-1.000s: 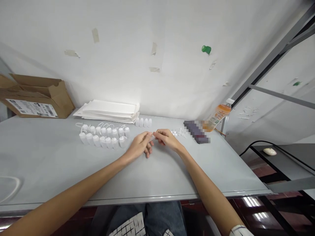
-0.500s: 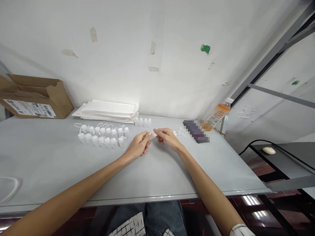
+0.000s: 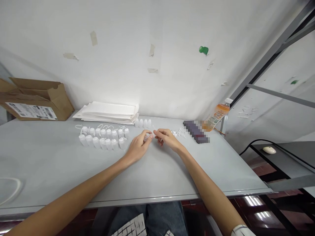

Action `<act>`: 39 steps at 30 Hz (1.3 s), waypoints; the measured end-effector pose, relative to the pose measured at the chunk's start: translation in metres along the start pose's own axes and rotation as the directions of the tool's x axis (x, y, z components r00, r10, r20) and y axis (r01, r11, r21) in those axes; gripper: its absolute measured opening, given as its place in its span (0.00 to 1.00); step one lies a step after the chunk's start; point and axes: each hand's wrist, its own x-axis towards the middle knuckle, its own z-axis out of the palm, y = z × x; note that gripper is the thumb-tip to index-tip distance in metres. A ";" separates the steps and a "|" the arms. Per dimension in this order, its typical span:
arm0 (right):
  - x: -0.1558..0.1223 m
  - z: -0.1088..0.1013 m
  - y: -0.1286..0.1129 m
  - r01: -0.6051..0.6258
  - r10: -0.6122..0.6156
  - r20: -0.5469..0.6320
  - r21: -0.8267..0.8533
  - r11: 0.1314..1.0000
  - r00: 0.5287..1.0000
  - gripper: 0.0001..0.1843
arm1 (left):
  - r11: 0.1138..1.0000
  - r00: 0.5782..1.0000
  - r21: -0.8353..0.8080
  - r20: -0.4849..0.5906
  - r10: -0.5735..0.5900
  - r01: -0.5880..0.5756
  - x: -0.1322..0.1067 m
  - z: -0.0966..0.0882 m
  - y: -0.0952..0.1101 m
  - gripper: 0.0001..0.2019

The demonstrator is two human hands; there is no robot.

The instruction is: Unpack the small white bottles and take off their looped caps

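Brown cardboard box (image 3: 36, 101) sits at the far left of the grey surface (image 3: 49, 160), beside a stack of white paper sheets (image 3: 108, 113). Fifteen white plastic bottles (image 3: 102, 143) lie in two rows, seven in front and eight behind, already fitted with looped cords, while four bare bottles (image 3: 143, 123) stand further back, apparently not yet done. The left hand (image 3: 138, 147) and right hand (image 3: 166, 139) both pinch a small translucent bottle (image 3: 148, 137), held just above the surface between them. To their right lie a small heap of white cords with caps (image 3: 178, 132), too tangled to count, one pixelated dark object (image 3: 195, 131) and one orange drink bottle (image 3: 218, 114).
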 end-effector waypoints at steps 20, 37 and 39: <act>0.000 0.001 -0.002 0.029 -0.029 0.012 0.017 0.999 1.000 0.28 | 0.900 0.979 -0.388 0.029 -0.203 0.198 0.009 0.005 -0.008 0.25; -0.009 -0.001 -0.014 0.104 -0.112 0.072 0.098 0.990 0.991 0.18 | 0.767 0.954 -0.572 0.109 -0.278 0.289 0.008 0.002 -0.005 0.24; -0.008 -0.003 -0.012 0.116 -0.123 0.067 0.106 0.988 0.990 0.17 | 0.763 0.951 -0.574 0.112 -0.288 0.298 0.008 0.001 -0.004 0.24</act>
